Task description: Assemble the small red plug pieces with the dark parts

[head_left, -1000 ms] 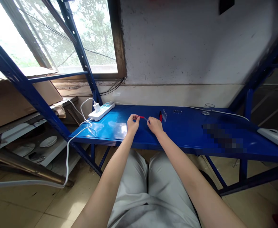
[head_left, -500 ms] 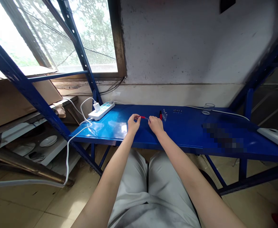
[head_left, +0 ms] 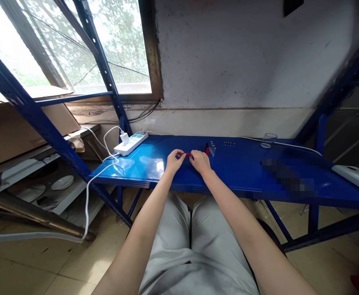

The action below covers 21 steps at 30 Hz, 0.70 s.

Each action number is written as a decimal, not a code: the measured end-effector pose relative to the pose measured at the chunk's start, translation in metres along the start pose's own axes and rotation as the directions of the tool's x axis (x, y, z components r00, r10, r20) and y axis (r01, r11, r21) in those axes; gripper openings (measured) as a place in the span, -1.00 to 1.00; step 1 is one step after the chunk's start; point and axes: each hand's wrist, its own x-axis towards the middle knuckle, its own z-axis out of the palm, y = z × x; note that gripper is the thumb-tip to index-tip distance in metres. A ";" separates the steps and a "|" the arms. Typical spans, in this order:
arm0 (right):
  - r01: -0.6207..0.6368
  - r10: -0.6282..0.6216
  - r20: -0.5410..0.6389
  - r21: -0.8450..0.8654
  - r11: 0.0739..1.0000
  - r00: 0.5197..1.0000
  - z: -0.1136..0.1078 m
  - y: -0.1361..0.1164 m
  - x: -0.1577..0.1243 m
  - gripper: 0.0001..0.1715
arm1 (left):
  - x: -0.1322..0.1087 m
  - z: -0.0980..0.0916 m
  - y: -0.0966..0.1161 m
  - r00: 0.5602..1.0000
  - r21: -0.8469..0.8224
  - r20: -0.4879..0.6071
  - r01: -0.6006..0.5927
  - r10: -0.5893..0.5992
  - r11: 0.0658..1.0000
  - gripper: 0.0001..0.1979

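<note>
Just above the blue table's surface, a slim red pen-like tube [head_left: 188,154] spans the short gap between my two hands. My left hand [head_left: 175,159] pinches its left end with thumb and fingers. The fingers of my right hand [head_left: 200,160] are closed around its right end and hide that end. Just past my right hand lie red pieces with a black part [head_left: 207,149]. Several small clear plastic pieces [head_left: 212,148] are beside them, and a row of tiny shiny parts [head_left: 229,144] is further right.
A white power strip [head_left: 131,143] with a plug and cable lies on the left of the blue table [head_left: 237,172]. At the back right stands a clear glass cup [head_left: 268,140]. A blurred dark object [head_left: 286,178] and a white device [head_left: 355,179] are on the right.
My hands have drawn closer together, mostly by my left hand moving right. The thin greyish section seen between them before no longer shows; only red is visible there now.
</note>
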 end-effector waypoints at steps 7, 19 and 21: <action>0.084 -0.077 -0.072 0.101 0.991 0.994 0.001 -0.002 -0.001 -0.82 | 0.001 0.001 -0.002 1.000 -0.045 -0.017 0.011 -0.012 0.999 -0.80; 0.147 -0.112 -0.186 0.191 0.971 0.976 0.002 -0.001 -0.002 -0.79 | 0.002 0.004 -0.007 0.991 -0.130 0.105 0.097 -0.084 0.987 -0.72; 0.142 -0.107 -0.175 0.202 0.969 0.979 0.002 -0.001 -0.002 -0.78 | 0.003 0.005 -0.008 0.988 -0.130 0.112 0.122 -0.108 0.984 -0.72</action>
